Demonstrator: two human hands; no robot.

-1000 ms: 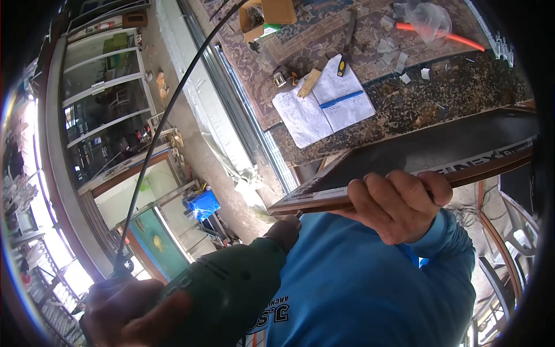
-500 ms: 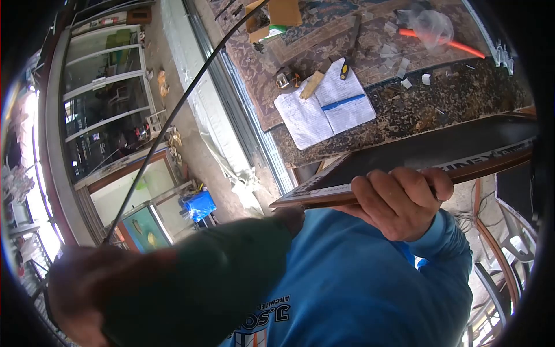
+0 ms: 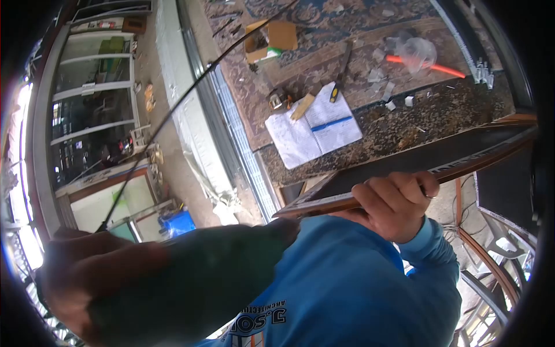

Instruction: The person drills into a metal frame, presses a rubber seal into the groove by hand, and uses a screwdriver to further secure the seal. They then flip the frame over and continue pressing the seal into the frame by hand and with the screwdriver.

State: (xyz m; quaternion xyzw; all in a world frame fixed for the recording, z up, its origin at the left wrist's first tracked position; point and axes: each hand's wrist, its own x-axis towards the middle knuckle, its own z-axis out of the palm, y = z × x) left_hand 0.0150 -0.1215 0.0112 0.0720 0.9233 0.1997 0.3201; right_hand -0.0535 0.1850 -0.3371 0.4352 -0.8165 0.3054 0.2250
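Observation:
A brown-edged frame with a dark panel (image 3: 399,165) and lettered tape along its side lies tilted across in front of my chest. My right hand (image 3: 396,205) is closed round its near edge, fingers over the top. At the left, my left hand (image 3: 87,277) is wrapped round a green power drill (image 3: 208,277), large and blurred close to the camera. The drill's nose points right at the frame's near left corner; whether a bit touches it I cannot make out. A black cord (image 3: 173,110) runs up from beside my left hand.
Beyond the frame, a worn, carpeted worktable (image 3: 312,63) carries an open notebook (image 3: 315,130) with a blue pen (image 3: 331,124), a tape measure (image 3: 275,102), a cardboard box (image 3: 283,36) and an orange tube (image 3: 439,70). Long metal profiles (image 3: 243,144) line its left side.
The view has shifted, so the worktable items sit slightly lower and further left. Both hands keep their holds, and the drill stays pointed at the frame's corner.

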